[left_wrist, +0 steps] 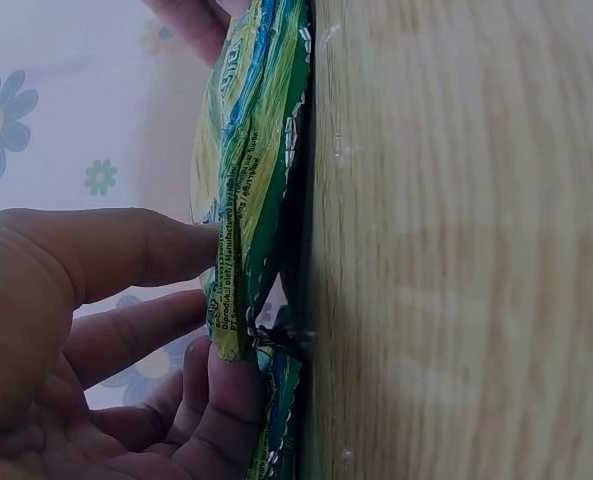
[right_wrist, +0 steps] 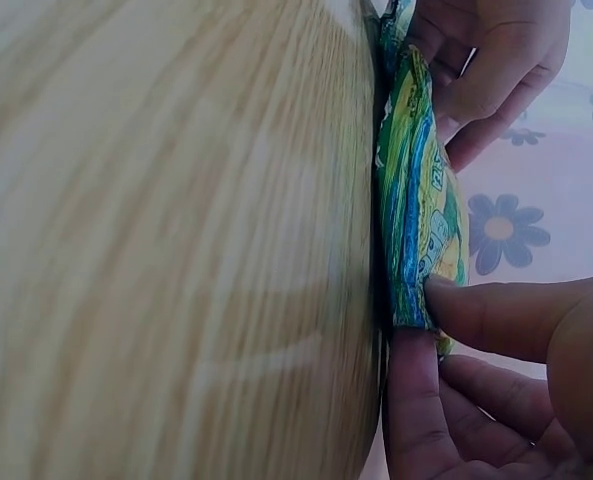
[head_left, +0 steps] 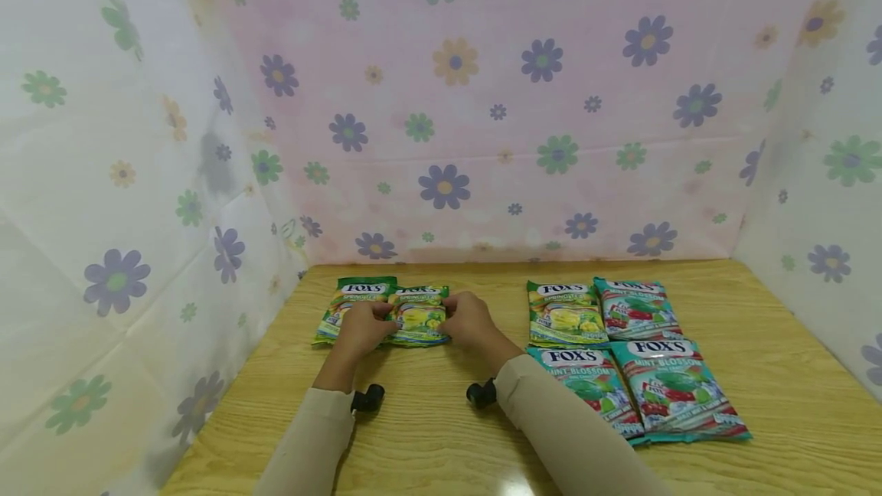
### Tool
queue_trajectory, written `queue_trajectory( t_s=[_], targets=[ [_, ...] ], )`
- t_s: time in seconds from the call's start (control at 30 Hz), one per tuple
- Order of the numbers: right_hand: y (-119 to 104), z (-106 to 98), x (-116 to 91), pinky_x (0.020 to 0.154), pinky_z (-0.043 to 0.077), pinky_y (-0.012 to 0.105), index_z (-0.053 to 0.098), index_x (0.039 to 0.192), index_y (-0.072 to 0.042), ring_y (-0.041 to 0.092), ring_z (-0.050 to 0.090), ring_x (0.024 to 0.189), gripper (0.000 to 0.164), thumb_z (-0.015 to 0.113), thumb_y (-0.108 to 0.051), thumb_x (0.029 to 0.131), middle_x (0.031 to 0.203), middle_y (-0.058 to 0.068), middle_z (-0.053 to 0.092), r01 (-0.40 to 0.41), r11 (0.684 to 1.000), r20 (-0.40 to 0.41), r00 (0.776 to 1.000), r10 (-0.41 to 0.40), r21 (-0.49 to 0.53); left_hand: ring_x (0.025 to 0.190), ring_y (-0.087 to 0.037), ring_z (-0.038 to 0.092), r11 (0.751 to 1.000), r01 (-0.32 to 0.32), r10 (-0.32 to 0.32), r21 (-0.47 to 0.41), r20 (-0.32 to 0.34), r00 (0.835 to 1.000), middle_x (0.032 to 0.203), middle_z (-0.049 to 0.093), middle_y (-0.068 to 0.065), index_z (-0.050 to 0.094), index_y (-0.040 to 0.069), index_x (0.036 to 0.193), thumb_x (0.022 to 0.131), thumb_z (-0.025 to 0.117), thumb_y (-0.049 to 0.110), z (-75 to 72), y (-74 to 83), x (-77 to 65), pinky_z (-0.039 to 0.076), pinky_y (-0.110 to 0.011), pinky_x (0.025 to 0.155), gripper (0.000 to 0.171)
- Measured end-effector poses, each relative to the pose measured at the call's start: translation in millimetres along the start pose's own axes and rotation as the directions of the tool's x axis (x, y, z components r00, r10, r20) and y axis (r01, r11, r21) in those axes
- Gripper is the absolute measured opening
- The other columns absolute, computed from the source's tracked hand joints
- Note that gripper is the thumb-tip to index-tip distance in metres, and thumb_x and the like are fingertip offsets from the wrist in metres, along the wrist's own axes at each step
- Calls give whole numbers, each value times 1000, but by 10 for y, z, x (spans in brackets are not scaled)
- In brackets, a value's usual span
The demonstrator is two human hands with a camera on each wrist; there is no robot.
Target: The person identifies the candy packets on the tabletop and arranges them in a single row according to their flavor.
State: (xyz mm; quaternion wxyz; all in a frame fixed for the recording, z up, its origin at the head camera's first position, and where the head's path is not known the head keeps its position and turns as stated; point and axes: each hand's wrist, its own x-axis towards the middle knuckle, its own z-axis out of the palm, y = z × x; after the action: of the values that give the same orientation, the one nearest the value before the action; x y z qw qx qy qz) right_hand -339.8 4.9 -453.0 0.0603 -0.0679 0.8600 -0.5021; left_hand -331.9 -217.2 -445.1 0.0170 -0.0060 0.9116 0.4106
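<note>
Two green-and-yellow Fox's Spring Tea candy bags lie side by side at the table's left. The right one of the pair, a candy bag (head_left: pixel 418 317), is between my hands. My left hand (head_left: pixel 364 327) pinches its left edge between thumb and fingers, over part of the other candy bag (head_left: pixel 339 310). My right hand (head_left: pixel 472 323) pinches its right edge. In the left wrist view the left thumb and fingers grip the bag's side (left_wrist: pixel 238 230). The right wrist view shows the right thumb on top and a finger beneath the bag (right_wrist: pixel 416 220), low against the table.
To the right lie a third green-yellow candy bag (head_left: pixel 565 314) and three teal Mint Blossom bags, one behind (head_left: pixel 639 311) and two in front (head_left: pixel 678 389). They form a two-by-two block on the wooden table (head_left: pixel 427 435). Flowered cloth (head_left: pixel 482 136) hangs behind and at both sides.
</note>
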Motion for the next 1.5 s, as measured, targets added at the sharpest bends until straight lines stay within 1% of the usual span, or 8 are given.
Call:
queue_trajectory(
  t_s=[0.33,0.5,0.6,0.73,0.83,0.97,1.23,1.5],
  targets=[
    [8,-35,-1,96,56,44,65,137,-1,31,62,122,50,80,-4,89,127,12,68,-16,1000,14,1000,16,-4,119,-34,64,1000,-11,11,-4,18,1000,137,65,-18,66,5,138,94,76,18,-10,-8,6,58,-46,89,47],
    [10,-31,-7,94,57,42,64,137,-1,32,62,121,51,80,-5,90,127,13,67,-20,1000,22,1000,20,-2,123,-35,61,1000,-14,15,-8,42,999,143,61,-16,63,8,142,92,81,25,-28,-44,-13,57,-48,93,56],
    [17,-32,-9,97,56,44,63,138,-1,33,60,124,51,80,-6,90,130,14,66,-17,1000,29,999,18,-7,126,-35,59,1000,-15,16,-8,50,999,147,58,-15,63,9,143,89,84,28,-28,-62,-19,56,-50,96,61],
    [28,-34,-5,105,52,47,64,138,-1,35,57,131,51,80,-8,90,135,15,64,-6,1000,30,1000,6,-21,125,-35,59,1000,-21,21,-5,49,999,143,60,-16,63,9,143,88,85,28,-28,-72,-15,56,-50,94,62],
    [38,-39,-6,107,50,49,64,139,-2,36,56,132,51,80,-9,91,137,16,63,-3,1000,32,999,4,-31,123,-35,60,1000,-17,17,-2,47,999,140,62,-16,63,9,142,87,86,29,-27,-68,-10,57,-49,92,63],
    [42,-57,-7,106,51,48,63,140,-4,36,57,131,51,80,-10,92,136,17,62,0,999,41,999,2,-47,122,-35,60,1000,-18,18,3,48,999,140,62,-16,63,9,142,87,86,29,-25,-61,-1,57,-48,91,63],
    [51,-99,-22,102,54,47,62,142,-5,35,58,130,54,80,-14,92,135,16,63,9,998,59,998,-5,-62,127,-35,59,1000,-15,15,1,32,999,140,63,-16,64,9,142,87,86,28,-50,-4,-29,55,-51,96,62],
    [63,-231,-96,94,57,48,61,143,-8,35,62,124,53,78,-21,94,140,15,60,53,999,92,994,-53,-1,119,-34,62,998,-24,24,58,-5,1000,131,66,-15,64,7,140,87,86,29,-63,76,-46,56,-51,92,62]
  ],
)
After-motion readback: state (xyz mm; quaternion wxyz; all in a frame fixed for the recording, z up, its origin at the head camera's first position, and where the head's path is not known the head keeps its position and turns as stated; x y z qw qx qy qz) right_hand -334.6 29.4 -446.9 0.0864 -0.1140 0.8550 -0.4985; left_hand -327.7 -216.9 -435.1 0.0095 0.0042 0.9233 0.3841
